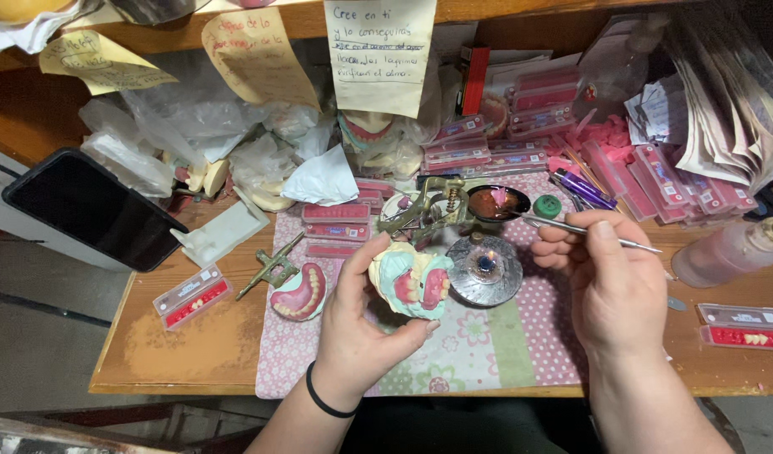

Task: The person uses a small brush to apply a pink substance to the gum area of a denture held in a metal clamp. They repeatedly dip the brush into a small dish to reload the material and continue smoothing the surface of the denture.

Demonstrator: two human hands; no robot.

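Note:
My left hand (361, 315) holds a pale green plaster dental cast (412, 282) with pink wax and teeth set in it, just above the patterned cloth mat (479, 336). My right hand (609, 282) grips a thin metal wax tool (571, 227) like a pen. The tool's spoon-shaped end (497, 202) carries dark melted wax and sits above a small round metal burner (486, 269) with a blue flame at its centre. A brass articulator (424, 210) stands just behind the cast.
A second denture model (301, 292) and a metal frame piece (269, 271) lie at the left of the mat. A black phone (92, 206) lies at far left. Red tooth-card boxes (744, 326) lie about; a plastic bottle (731, 250) rests at right. Paper notes hang above.

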